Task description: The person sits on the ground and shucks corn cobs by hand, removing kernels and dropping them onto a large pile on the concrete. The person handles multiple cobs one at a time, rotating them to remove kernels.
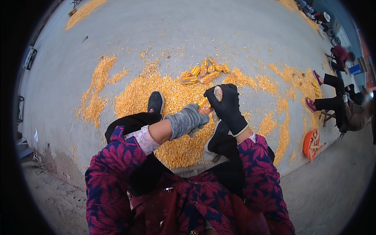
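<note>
Gripping a corn cob, both hands; orange basket holds cobs.

One corn cob is held upright between two gloved hands above the kernel pile; its upper end is stripped pale, its lower part orange-kernelled.
</note>
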`<action>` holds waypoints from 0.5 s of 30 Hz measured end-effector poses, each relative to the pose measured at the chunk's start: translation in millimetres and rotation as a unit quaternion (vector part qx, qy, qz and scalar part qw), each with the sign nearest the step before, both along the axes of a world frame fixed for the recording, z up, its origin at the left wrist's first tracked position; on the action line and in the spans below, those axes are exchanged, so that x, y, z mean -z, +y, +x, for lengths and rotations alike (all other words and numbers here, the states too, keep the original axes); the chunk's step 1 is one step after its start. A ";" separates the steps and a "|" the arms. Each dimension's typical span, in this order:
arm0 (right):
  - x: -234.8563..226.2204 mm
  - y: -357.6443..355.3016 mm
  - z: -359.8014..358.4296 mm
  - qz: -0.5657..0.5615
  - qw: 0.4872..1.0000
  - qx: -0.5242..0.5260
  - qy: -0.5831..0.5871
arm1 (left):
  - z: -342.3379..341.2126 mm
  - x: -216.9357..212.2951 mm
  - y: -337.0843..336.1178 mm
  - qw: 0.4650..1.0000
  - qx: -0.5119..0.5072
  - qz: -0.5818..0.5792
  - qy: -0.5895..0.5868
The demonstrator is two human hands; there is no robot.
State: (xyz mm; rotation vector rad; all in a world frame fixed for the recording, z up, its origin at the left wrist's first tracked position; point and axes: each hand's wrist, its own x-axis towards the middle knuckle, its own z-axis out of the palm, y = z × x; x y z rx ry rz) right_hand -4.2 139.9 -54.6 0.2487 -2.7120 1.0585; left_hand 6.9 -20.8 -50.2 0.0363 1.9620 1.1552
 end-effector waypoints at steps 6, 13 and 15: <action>10.6 9.4 -13.4 -0.122 0.979 0.066 -0.150 | -1.9 -5.6 7.8 0.999 0.038 -0.015 -0.012; -13.9 18.2 13.5 -0.113 0.989 -0.100 -0.003 | -7.4 0.3 9.7 0.981 0.007 0.111 -0.161; -3.5 -2.2 19.0 0.000 0.992 -0.100 0.074 | -9.9 7.5 8.2 0.977 0.063 0.154 -0.133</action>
